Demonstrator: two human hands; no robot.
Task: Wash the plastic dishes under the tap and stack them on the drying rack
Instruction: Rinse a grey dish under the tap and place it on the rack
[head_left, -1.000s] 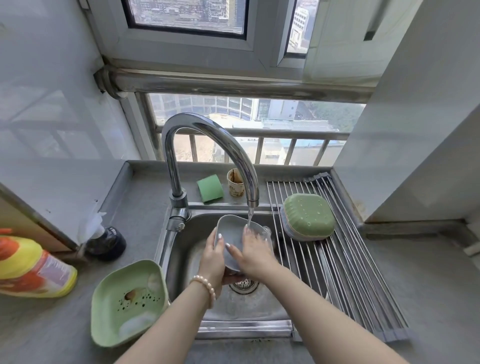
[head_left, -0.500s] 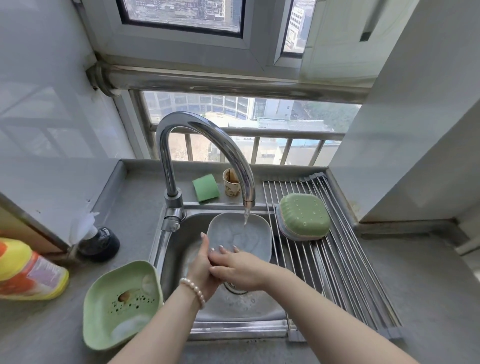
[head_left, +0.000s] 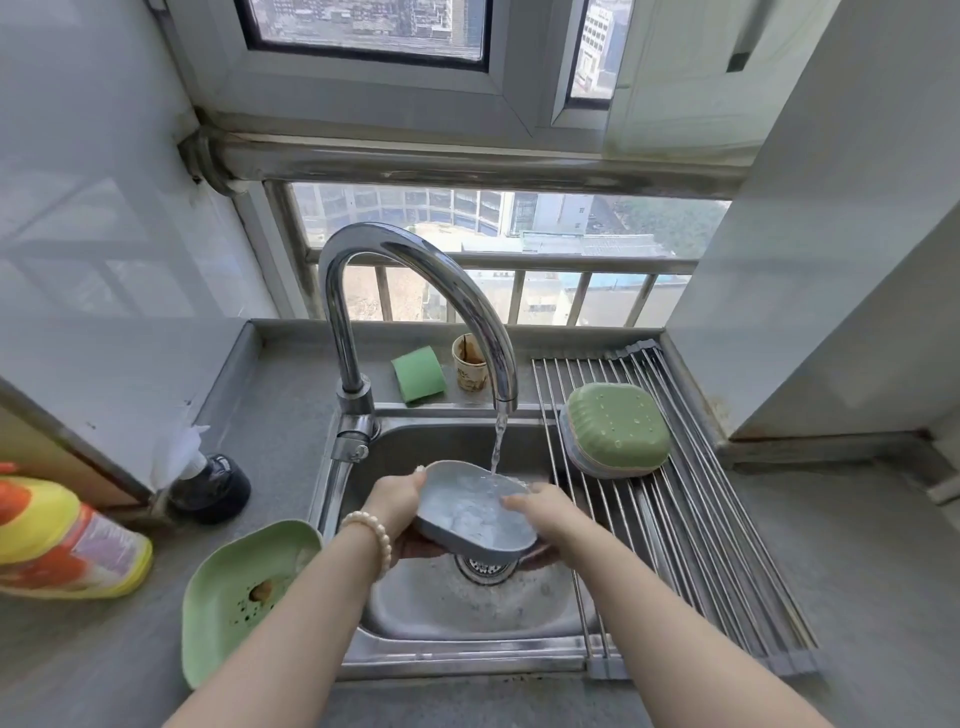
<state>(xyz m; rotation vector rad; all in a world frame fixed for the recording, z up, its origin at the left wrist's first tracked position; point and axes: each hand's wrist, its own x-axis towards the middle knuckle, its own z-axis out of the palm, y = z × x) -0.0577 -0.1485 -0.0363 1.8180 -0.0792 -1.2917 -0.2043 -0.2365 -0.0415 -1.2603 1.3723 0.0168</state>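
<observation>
A grey-blue plastic dish (head_left: 475, 514) lies face up over the sink (head_left: 415, 608), and water from the tap (head_left: 506, 402) runs into it. My left hand (head_left: 395, 499) grips its left rim. At its right rim, my right hand (head_left: 540, 512) has its fingers on the inside. Several dishes, a green one on top (head_left: 615, 428), are stacked upside down on the metal drying rack (head_left: 691, 561) to the right of the sink. A dirty green dish (head_left: 244, 597) sits on the counter left of the sink.
A green sponge (head_left: 418, 374) and a stained paper cup (head_left: 470, 364) stand behind the sink. A yellow and orange bottle (head_left: 57, 540) lies at the far left, next to a dark round container (head_left: 210, 488). A wall corner rises right of the rack.
The grey-blue dish has come down from standing on edge to lying flat and face up under the stream. My right hand has moved from its middle to its right rim.
</observation>
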